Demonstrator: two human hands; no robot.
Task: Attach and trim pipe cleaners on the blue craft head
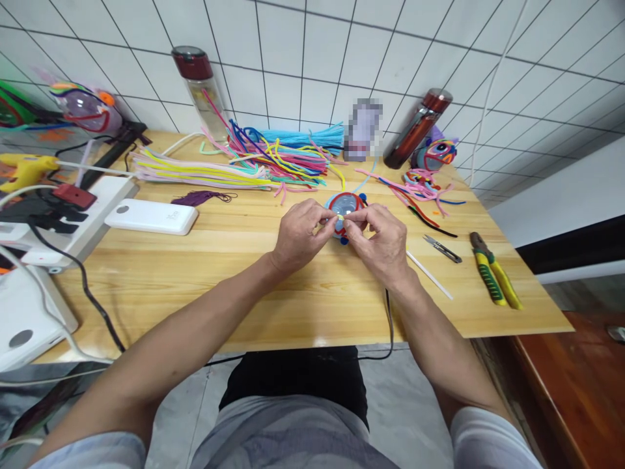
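Note:
Both my hands meet over a small round ornament with a clear middle, a red rim and dark blue pompoms, resting on the wooden table. My left hand is closed in a pinch at its left side. From the right, my right hand pinches too, thumb and forefinger close to the left fingertips. Between the fingertips shows a small pale yellow piece, too small to name. Just right of my right hand lie a white stick and thread snips.
Pipe cleaners in many colours lie along the back, by a glass bottle and a dark red flask. Pliers lie at right. A white power bank, a power strip and a yellow glue gun are at left.

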